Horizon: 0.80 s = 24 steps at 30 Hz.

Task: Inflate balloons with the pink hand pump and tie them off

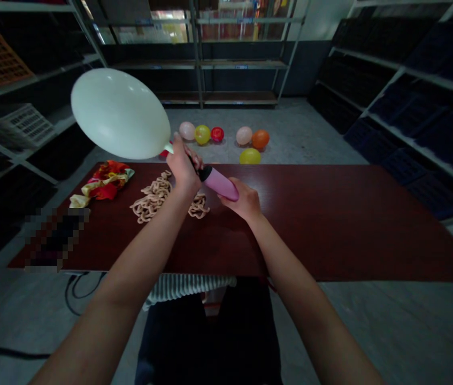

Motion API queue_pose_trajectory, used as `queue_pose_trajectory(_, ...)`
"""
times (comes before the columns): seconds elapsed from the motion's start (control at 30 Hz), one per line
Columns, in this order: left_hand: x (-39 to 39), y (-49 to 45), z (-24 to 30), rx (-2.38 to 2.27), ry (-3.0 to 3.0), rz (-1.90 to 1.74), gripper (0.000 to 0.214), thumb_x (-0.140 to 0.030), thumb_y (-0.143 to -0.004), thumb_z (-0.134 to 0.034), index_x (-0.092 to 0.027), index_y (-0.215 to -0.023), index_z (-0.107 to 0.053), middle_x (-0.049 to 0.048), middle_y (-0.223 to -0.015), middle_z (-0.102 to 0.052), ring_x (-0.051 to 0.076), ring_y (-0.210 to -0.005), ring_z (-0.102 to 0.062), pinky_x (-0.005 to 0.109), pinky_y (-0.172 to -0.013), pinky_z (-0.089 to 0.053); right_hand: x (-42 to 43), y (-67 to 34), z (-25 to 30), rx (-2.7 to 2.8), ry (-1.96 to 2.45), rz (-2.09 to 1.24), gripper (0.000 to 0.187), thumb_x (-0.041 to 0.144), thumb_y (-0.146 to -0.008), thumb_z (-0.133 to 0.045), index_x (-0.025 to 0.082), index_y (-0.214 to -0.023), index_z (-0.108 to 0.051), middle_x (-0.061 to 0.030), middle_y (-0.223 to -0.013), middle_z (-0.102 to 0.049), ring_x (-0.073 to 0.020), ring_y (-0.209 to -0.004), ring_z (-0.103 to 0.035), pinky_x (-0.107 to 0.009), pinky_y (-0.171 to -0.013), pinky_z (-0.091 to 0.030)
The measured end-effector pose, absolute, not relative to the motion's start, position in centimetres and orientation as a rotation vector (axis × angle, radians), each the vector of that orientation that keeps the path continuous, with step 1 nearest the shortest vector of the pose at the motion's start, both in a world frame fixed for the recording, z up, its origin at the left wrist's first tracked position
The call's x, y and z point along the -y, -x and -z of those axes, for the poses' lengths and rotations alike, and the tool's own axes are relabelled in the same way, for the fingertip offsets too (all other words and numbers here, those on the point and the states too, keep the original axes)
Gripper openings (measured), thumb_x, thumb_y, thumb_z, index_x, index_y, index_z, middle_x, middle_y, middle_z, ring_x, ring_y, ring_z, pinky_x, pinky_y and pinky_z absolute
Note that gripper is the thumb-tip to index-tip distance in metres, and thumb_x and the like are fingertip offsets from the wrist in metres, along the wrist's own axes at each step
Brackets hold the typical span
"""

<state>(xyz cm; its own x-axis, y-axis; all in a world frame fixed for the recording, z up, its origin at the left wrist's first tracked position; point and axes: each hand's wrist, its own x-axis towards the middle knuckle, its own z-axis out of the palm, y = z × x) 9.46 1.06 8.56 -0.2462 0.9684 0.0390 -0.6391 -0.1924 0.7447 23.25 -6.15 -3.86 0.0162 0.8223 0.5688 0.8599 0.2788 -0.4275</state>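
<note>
A large pale mint balloon point(120, 112), swollen with air, extends up and to the left from my left hand point(183, 163). That hand is closed around the balloon's neck, at the front end of a hand balloon pump point(220, 182). The pump has a pink barrel with a black collar and slants down to the right. Wrapped around its rear end are the fingers of my right hand point(245, 199). The nozzle inside the balloon's neck is hidden by my left fingers. Beneath my left forearm, a heap of beige cord point(152, 200) lies on the table.
The dark red-brown table point(330, 219) spans the width before me. Uninflated balloons point(108, 182) lie at its left, above a blurred-out patch. Several inflated balloons, including an orange one point(260, 139), rest on the floor beyond. Shelves point(242, 64) stand behind and on both sides.
</note>
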Motion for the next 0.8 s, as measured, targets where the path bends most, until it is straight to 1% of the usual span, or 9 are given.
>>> queue_pose_trajectory(0.2, -1.1, -6.1, -9.5, -0.800, -0.592, -1.743, 0.049, -0.044, -0.108, -0.039, -0.023, -0.065, -0.028, -0.0077, -0.045, -0.025, 0.007, -0.035, -0.024, 0.028, -0.044, -0.018, 6.3, -22.9, 3.7, 1.872, 1.429, 0.094, 0.053, 0.049, -0.086, -0.072, 0.021, -0.130, -0.061, -0.0099, -0.125, -0.072, -0.0255, -0.108, -0.072, -0.038, -0.092, -0.058)
queue_pose_trajectory(0.33, -1.4, -2.8, -10.0, -0.802, -0.524, -1.800, 0.049, -0.043, -0.107, -0.040, -0.022, -0.065, -0.028, -0.0078, -0.046, -0.025, 0.007, -0.036, -0.023, 0.027, -0.045, -0.019, 6.7, -22.6, 3.5, 1.957, 1.435, 0.154, 0.052, 0.052, -0.088, -0.070, 0.021, -0.129, -0.061, -0.0100, -0.121, -0.074, -0.0248, -0.102, -0.073, -0.037, -0.088, -0.058)
queue_pose_trajectory(0.43, -1.8, 0.3, -10.5, -0.806, -0.430, -1.826, 0.047, -0.039, -0.106, -0.042, -0.022, -0.064, -0.029, -0.0070, -0.046, -0.027, 0.008, -0.035, -0.024, 0.026, -0.042, -0.022, 7.0, -22.3, 3.4, 2.017, 1.454, 0.206, 0.051, 0.053, -0.088, -0.069, 0.022, -0.128, -0.061, -0.0092, -0.115, -0.076, -0.0248, -0.098, -0.074, -0.035, -0.084, -0.057)
queue_pose_trajectory(0.6, -1.7, 5.0, -10.7, -0.820, -0.309, -1.874, 0.048, -0.036, -0.106, -0.042, -0.020, -0.063, -0.029, -0.0066, -0.045, -0.030, 0.007, -0.034, -0.026, 0.022, -0.039, -0.024, 7.1, -22.0, 3.4, 2.097, 1.419, 0.266, 0.049, 0.049, -0.088, -0.070, 0.021, -0.127, -0.061, -0.0097, -0.113, -0.076, -0.0250, -0.097, -0.074, -0.035, -0.081, -0.057)
queue_pose_trajectory(0.67, -1.6, 6.0, -10.5, -0.828, -0.279, -1.880, 0.048, -0.035, -0.106, -0.041, -0.019, -0.062, -0.030, -0.0067, -0.045, -0.029, 0.006, -0.033, -0.026, 0.021, -0.038, -0.024, 7.0, -21.8, 3.4, 2.134, 1.409, 0.258, 0.047, 0.047, -0.088, -0.071, 0.023, -0.127, -0.061, -0.0090, -0.112, -0.076, -0.0248, -0.097, -0.074, -0.035, -0.081, -0.057)
queue_pose_trajectory(0.8, -1.8, 5.4, -10.7, -0.801, -0.297, -1.913, 0.048, -0.036, -0.106, -0.040, -0.019, -0.062, -0.031, -0.0065, -0.045, -0.029, 0.006, -0.033, -0.026, 0.021, -0.037, -0.024, 7.0, -21.7, 3.7, 2.100, 1.445, 0.248, 0.047, 0.049, -0.086, -0.072, 0.024, -0.125, -0.062, -0.0081, -0.108, -0.077, -0.0253, -0.092, -0.075, -0.036, -0.079, -0.058)
